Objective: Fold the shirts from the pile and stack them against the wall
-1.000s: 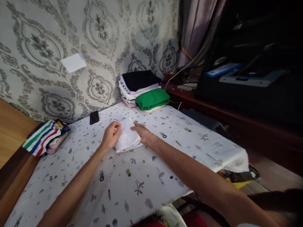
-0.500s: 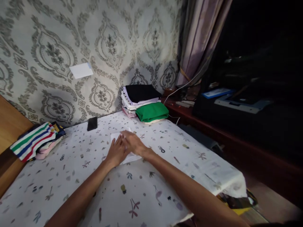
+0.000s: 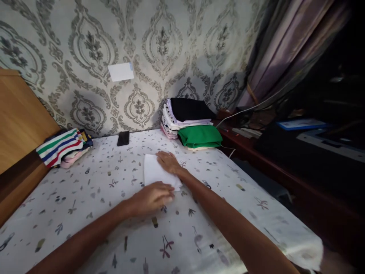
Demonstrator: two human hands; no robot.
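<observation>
With fingers (image 3: 164, 156) loosely outstretched on left hand (image 3: 154, 198) and right hand (image 3: 169, 162), apparently smoothing folded white cloth (image 3: 154, 171), centre of frame; next, probably calls for even pressing.

Dim, uneven light leaves the right side nearly black, while the patterned wall (image 3: 159, 23) is brighter, with a soft shadow behind the clothes stack (image 3: 191, 110). Slight blur softens the hands (image 3: 152, 198); the curtain (image 3: 288, 57) smears toward the edge.
</observation>
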